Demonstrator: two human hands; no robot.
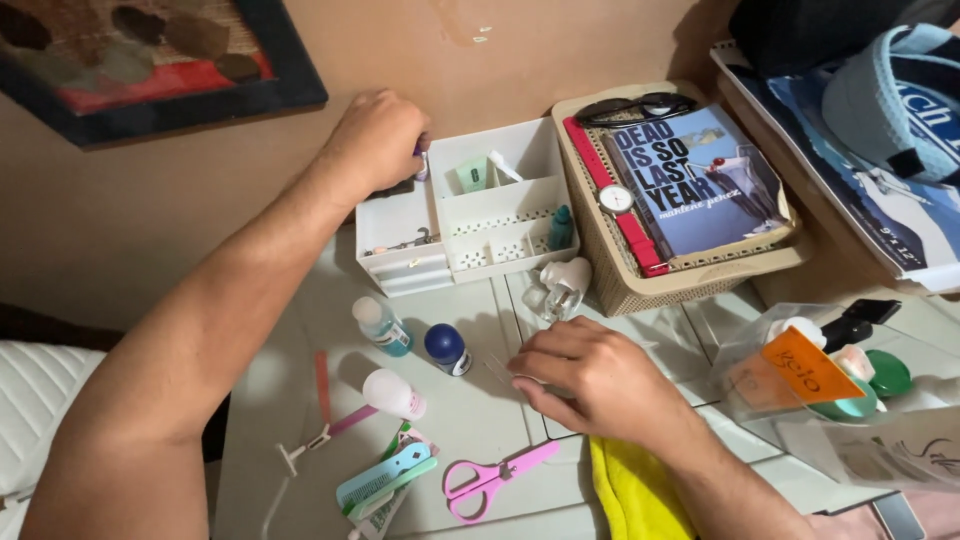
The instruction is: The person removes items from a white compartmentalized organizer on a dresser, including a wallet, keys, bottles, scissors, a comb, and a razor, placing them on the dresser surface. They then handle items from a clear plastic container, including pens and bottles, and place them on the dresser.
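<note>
My left hand [375,140] reaches to the back-left corner of a white plastic organiser [470,215] against the wall, its fingers closed around a small purple-tipped item that is mostly hidden. My right hand [590,375] rests on the pale tabletop, fingertips pinching a thin clear strip. Just beyond it lies a clear glass bottle with a white cap [560,285]. A blue-capped roll-on [447,348] and a small teal bottle [382,325] stand between the two arms.
A white-capped bottle [393,394], pink razor [325,435], pink scissors [490,478] and teal packet [385,480] lie near the front. A yellow cloth [635,495] is under my right wrist. A wicker basket [620,290] holds a book, watch and sunglasses. Clear bag of toiletries [810,380] at right.
</note>
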